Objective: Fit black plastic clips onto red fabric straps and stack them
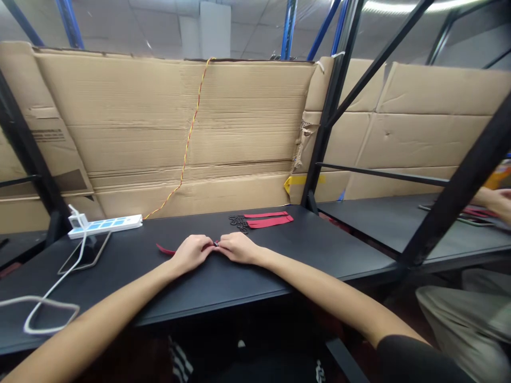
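Observation:
My left hand (191,252) and my right hand (238,248) meet at the middle of the black tabletop (319,239), fingertips pinching a small dark clip (216,243). A red fabric strap (165,249) runs from that clip out to the left, passing under my left hand. Just beyond my hands lie two more red straps (268,219). Beside them is a small heap of black metal clips (238,222). Neither of those is touched.
A white power strip (104,226) and a phone (84,252) with a white cable (48,314) lie on the left of the table. Cardboard sheets (171,127) form the back wall. At right, behind a black metal frame (451,202), another person's hand (495,201) works at a neighbouring table.

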